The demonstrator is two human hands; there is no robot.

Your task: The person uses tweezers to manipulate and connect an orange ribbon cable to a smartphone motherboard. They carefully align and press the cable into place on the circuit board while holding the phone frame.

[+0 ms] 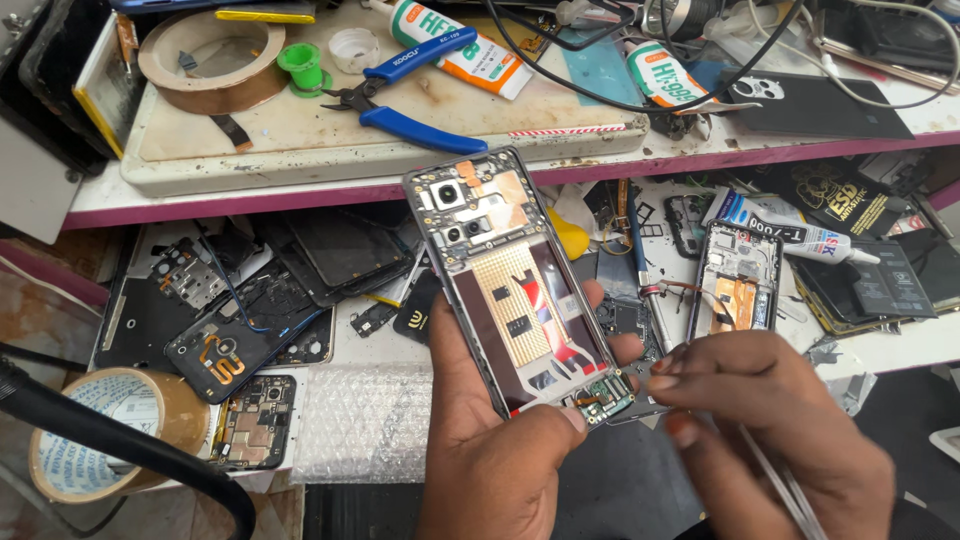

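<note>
Two bare hands in view, left hand (495, 440) and right hand (775, 425). No gloves, no rings, no watch or wristband on either. No sleeve cuffs visible; both wrists and the short stretches of forearm in frame are uncovered. Fingernails trimmed short and unpainted, seen clearest on the left thumb and on the right fingertips (668, 365). Knuckle creases plain on the back of the right hand.
</note>
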